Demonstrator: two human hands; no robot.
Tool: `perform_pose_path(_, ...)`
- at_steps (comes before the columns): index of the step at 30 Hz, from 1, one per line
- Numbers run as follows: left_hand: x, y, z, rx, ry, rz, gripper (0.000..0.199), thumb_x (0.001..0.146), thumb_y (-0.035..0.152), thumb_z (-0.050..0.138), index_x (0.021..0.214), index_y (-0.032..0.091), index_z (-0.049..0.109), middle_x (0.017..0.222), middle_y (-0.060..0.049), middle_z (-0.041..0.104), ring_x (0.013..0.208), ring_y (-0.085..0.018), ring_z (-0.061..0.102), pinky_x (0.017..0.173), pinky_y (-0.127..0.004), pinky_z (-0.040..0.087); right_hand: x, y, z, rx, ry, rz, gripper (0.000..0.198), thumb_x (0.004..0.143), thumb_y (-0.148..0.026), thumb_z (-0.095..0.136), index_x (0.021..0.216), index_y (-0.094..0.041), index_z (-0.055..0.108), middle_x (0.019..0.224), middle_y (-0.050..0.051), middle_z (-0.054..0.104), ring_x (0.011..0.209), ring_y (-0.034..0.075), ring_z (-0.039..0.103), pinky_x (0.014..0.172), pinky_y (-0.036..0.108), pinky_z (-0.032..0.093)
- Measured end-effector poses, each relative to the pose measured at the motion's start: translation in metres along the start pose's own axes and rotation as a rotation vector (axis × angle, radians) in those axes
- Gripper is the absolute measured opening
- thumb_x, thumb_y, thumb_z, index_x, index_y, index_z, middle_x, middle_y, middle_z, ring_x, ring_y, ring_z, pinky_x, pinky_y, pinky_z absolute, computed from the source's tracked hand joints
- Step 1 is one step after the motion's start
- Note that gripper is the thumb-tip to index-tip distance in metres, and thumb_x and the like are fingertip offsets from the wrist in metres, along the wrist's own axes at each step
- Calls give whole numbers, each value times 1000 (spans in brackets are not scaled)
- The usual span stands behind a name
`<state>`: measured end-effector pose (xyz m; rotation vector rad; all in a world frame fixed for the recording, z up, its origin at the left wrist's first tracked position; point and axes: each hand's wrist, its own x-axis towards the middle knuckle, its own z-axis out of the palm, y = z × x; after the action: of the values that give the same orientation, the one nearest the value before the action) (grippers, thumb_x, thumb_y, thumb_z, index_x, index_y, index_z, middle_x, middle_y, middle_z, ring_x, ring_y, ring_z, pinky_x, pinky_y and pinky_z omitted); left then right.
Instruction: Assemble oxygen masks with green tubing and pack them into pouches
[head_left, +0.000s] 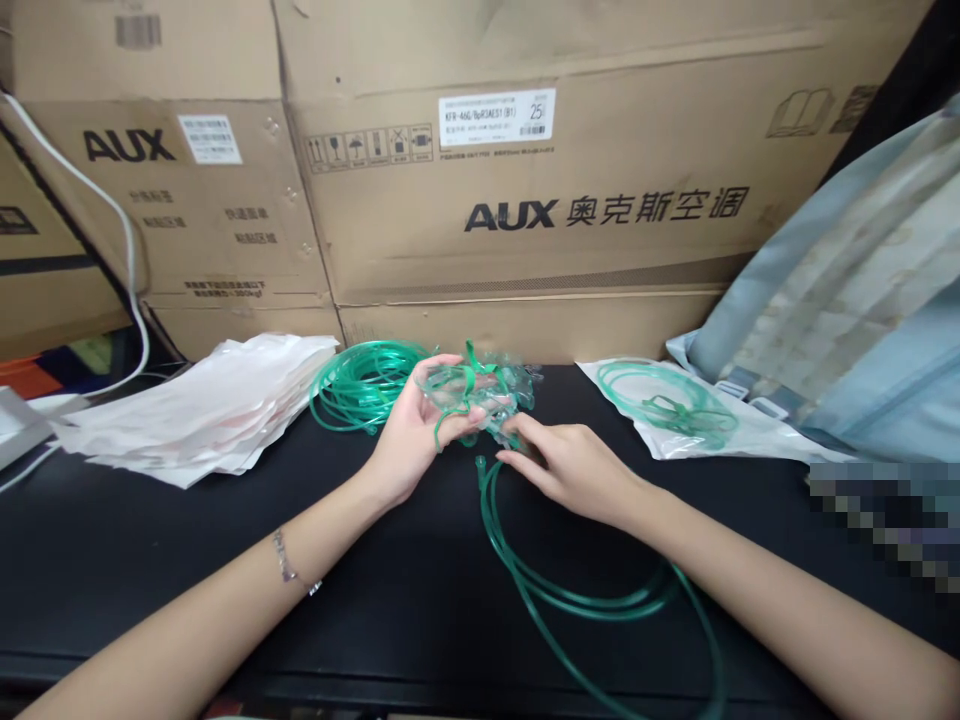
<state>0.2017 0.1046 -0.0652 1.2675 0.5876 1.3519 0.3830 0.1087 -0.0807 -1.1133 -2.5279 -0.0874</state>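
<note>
A clear plastic oxygen mask (pixel 448 384) with a green elastic strap is in my left hand (pixel 401 430), whose fingers wrap round its side. My right hand (pixel 574 465) has its thumb and fingertips bent close together at the mask's lower right edge; what exactly lies between them is partly hidden. Below, a loose loop of green oxygen tubing (pixel 529 580) lies on the black table, its connector end pointing up between my hands. More clear mask plastic (pixel 521 382) shows just behind my fingers, overlapping the held mask.
A coil of green tubing (pixel 360 390) lies behind my left hand, beside a stack of white pouches (pixel 202 410). To the right rests a clear-fronted pouch (pixel 664 405) with green tubing in it. Cardboard boxes (pixel 525 260) wall the back; a light-blue backpack (pixel 840 280) stands right.
</note>
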Motion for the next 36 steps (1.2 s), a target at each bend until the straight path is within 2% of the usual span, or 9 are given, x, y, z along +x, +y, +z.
perform_pose_path(5, 3, 3, -13, 3, 3, 3, 53, 69, 17, 66, 116, 24, 42, 98, -3, 59, 88, -17, 61, 76, -28, 46, -1, 23, -14, -27, -135, -5, 14, 82, -27, 52, 94, -21, 52, 66, -3, 59, 59, 12, 55, 54, 21, 32)
perform_pose_path(11, 5, 5, -25, 45, -102, 29, 52, 69, 19, 66, 116, 24, 44, 96, -1, 56, 83, -16, 59, 78, -30, 45, 1, 41, -25, 37, -100, 71, 30, 75, -47, 57, 87, -20, 55, 63, -3, 55, 54, 10, 49, 52, 20, 29)
perform_pose_path(15, 5, 9, -27, 103, -130, 64, 50, 69, 21, 66, 114, 25, 45, 92, 0, 52, 80, -15, 58, 76, -32, 47, 1, 40, -23, 63, -150, 16, 35, 73, -53, 56, 83, -20, 55, 60, -4, 51, 53, 10, 48, 52, 20, 27)
perform_pose_path(18, 7, 11, -27, 154, -72, 65, 51, 69, 22, 66, 115, 26, 44, 90, 0, 51, 76, -15, 59, 68, -27, 48, 0, 37, -27, 118, -238, -46, 37, 70, -54, 58, 81, -19, 55, 63, -4, 51, 55, 10, 47, 52, 20, 28)
perform_pose_path(22, 11, 6, -26, 212, 41, 70, 56, 64, 23, 69, 113, 23, 42, 93, -2, 52, 79, -15, 60, 66, -27, 49, -3, 39, -34, 146, -301, -22, 38, 70, -54, 58, 84, -19, 56, 72, 0, 55, 62, 12, 49, 53, 21, 31)
perform_pose_path(26, 11, -5, -24, 416, 168, 205, 49, 56, 25, 74, 96, 20, 45, 88, 1, 52, 77, -15, 58, 64, -27, 50, -5, 46, -33, 95, -383, 10, 31, 74, -49, 57, 84, -19, 57, 74, 0, 56, 61, 12, 50, 52, 21, 31)
perform_pose_path(31, 2, -12, -17, 611, 101, 184, 49, 55, 25, 74, 94, 20, 44, 89, 0, 53, 77, -16, 57, 55, -22, 47, -4, 49, -30, 82, -319, 24, 27, 78, -44, 53, 86, -19, 57, 77, 2, 57, 64, 13, 51, 55, 23, 35)
perform_pose_path(34, -2, -13, -15, 633, 13, 153, 53, 59, 23, 72, 101, 20, 41, 94, -3, 55, 83, -18, 59, 62, -27, 50, -3, 45, -28, 129, -187, 4, 26, 79, -42, 52, 91, -19, 55, 81, 3, 56, 70, 14, 51, 60, 25, 39)
perform_pose_path(36, -4, -13, -15, 740, -16, 207, 52, 61, 23, 70, 104, 20, 41, 95, -3, 56, 87, -19, 59, 70, -31, 50, -3, 41, -25, 187, -110, -21, 30, 79, -40, 53, 100, -18, 52, 86, 4, 55, 74, 15, 52, 65, 26, 41)
